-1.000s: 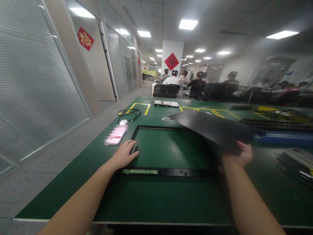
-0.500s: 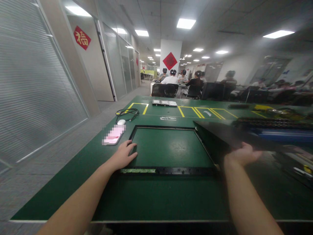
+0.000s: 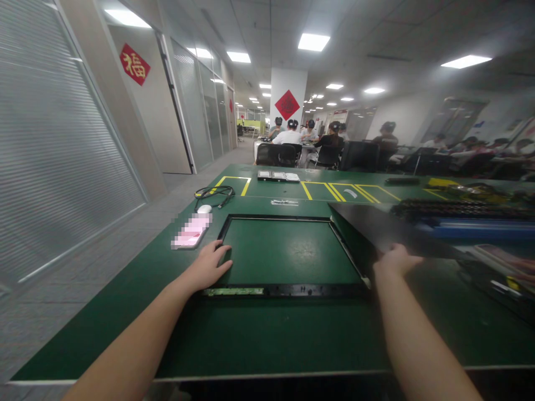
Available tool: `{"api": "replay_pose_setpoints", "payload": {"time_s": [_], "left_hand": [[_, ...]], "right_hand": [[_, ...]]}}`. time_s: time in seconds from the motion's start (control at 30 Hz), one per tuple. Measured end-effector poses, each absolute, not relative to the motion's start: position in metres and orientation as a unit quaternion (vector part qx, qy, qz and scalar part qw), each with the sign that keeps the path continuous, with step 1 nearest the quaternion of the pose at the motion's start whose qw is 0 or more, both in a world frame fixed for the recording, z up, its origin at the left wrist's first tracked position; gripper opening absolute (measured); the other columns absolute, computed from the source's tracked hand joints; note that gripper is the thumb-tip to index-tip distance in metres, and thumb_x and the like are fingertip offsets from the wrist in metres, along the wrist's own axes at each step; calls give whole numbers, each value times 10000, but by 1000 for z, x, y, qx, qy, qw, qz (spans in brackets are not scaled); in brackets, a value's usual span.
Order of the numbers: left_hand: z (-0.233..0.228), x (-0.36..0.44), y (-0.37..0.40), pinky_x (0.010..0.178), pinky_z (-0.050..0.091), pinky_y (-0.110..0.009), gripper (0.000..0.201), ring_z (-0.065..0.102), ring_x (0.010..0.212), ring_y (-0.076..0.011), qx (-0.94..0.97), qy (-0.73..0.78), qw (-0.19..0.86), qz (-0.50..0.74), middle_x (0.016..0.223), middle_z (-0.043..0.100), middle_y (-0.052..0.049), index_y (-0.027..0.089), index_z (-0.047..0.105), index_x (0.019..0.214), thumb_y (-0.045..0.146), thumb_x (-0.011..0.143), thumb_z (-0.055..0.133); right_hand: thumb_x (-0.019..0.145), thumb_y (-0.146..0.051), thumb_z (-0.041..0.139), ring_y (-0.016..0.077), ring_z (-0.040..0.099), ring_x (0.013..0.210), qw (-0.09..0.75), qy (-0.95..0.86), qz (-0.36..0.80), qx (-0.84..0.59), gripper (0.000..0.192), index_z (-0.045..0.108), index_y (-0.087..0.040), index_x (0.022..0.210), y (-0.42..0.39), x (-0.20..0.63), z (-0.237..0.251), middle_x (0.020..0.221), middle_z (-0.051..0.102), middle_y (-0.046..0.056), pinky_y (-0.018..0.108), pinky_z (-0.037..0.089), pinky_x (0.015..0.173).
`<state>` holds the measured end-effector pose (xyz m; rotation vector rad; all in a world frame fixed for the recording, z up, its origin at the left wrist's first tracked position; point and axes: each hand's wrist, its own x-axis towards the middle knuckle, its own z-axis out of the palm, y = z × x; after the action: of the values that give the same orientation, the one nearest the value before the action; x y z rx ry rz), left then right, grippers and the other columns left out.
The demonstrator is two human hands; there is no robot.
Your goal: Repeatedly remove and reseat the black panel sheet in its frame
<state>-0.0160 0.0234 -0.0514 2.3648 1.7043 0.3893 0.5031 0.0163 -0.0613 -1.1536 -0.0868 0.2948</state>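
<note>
A thin black rectangular frame, like a monitor bezel [image 3: 317,291], lies flat on the green table [image 3: 292,334]. A strip of green circuit board [image 3: 236,292] sits in its near bar at the left. My left hand [image 3: 209,264] rests over the frame's left bar with fingers and thumb spread apart. At the frame's right side, a dark flat panel [image 3: 368,223] stands tilted up, slanting away to the right. My right hand [image 3: 395,260] grips the panel's near edge; some of its fingers are hidden, and this area is slightly blurred.
Left of the frame lie a phone [image 3: 192,231], a white mouse [image 3: 204,209] and a black cable [image 3: 215,192]. Small boxed drives [image 3: 278,176] sit farther back. Dark parts and a blue strip [image 3: 480,228] crowd the right. Seated people [image 3: 288,133] work beyond.
My right hand has shifted left and slightly down, and the panel's right end has come in toward the frame. My left hand keeps its place on the frame. The view has turned slightly.
</note>
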Motion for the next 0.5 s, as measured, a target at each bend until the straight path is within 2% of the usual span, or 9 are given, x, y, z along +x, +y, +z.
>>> {"api": "replay_pose_setpoints", "payload": {"time_s": [0.2,0.33,0.43,0.5], "left_hand": [[-53,-17,24,1202,363,-531,609,475,1444,-401,803,573,97,128,1562,485,-227,127,621,1403,483,918,529],[-52,-16,24,1199,371,-522,613,479,1443,-402,798,579,101,130,1565,480,-230,126,630,1400,485,910,550],[-52,-15,24,1201,365,-523,617,474,1446,-404,801,578,97,123,1564,476,-243,111,625,1408,477,920,530],[-51,-15,24,1202,360,-520,627,467,1450,-403,805,574,93,114,1563,470,-258,92,614,1420,467,930,505]], "right_hand": [[639,-54,561,184,684,1089,829,47,126,-543,860,374,-263,1452,18,495,-66,1436,554,71,320,648,839],[604,-21,556,197,709,983,805,87,181,-558,636,545,-236,1203,18,499,-69,1232,647,59,359,657,771],[578,-2,555,208,711,922,794,95,217,-560,529,581,-213,1062,19,509,-74,1117,662,54,399,657,724],[571,2,557,200,706,893,800,91,234,-546,521,578,-208,1047,21,517,-81,1104,655,53,405,655,711]]}}
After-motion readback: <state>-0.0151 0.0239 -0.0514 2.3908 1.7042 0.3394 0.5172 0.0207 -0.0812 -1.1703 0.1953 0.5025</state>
